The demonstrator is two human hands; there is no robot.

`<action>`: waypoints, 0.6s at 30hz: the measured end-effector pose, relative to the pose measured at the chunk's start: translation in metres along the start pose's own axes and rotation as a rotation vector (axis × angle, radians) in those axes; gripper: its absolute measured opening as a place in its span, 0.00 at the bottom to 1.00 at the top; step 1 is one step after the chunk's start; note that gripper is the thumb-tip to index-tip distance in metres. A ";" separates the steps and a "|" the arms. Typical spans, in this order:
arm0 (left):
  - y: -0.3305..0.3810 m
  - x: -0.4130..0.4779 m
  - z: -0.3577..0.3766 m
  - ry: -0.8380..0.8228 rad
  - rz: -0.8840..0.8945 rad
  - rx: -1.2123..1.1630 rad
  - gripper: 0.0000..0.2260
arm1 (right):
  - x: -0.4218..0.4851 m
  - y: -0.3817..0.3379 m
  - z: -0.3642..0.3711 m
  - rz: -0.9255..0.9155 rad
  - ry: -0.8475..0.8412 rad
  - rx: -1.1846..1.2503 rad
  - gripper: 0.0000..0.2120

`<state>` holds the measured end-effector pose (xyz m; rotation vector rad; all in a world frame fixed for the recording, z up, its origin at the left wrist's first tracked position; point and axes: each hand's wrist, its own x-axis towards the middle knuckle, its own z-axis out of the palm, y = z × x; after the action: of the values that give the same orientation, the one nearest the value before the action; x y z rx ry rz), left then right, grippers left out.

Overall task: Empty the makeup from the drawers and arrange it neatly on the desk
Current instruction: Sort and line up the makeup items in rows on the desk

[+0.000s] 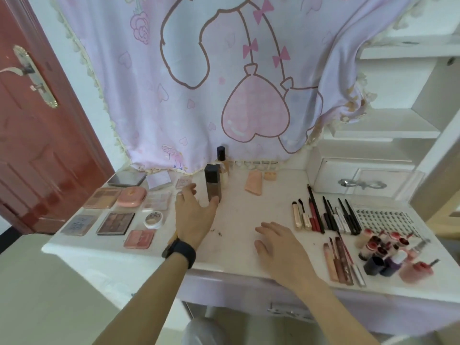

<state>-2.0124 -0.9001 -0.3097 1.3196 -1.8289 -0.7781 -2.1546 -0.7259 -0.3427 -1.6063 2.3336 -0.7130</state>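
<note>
Left hand (194, 215): fingers spread, gripping nothing; thumb tip against the lower side of the dark-capped foundation bottle (212, 185). That bottle stands upright at rear centre of the desk (236, 215), with 1 taller bottle (221, 159) just behind it.
Right hand (278, 242): palm down, fingers loosely straight and apart, holding nothing, over the bare middle strip.
Open room: that strip, between the palettes (115, 222) reaching the left edge and the pencil row (326, 215). Both forearms cross the front edge.

Both arms outstretched, left hand (194, 215) and right hand (278, 245) palm-down, fingers loosely spread.
</note>
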 end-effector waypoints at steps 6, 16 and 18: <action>0.005 0.012 0.022 -0.045 -0.040 -0.001 0.39 | -0.020 0.004 0.025 -0.068 0.009 -0.264 0.34; 0.006 0.022 0.022 -0.071 -0.088 0.125 0.14 | -0.020 0.006 0.025 -0.081 -0.010 -0.276 0.34; 0.003 0.012 0.015 -0.079 -0.028 0.115 0.12 | -0.019 0.006 0.024 -0.075 -0.017 -0.282 0.33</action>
<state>-2.0287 -0.9103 -0.3123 1.4081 -1.9461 -0.7592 -2.1415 -0.7126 -0.3676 -1.8123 2.4614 -0.3948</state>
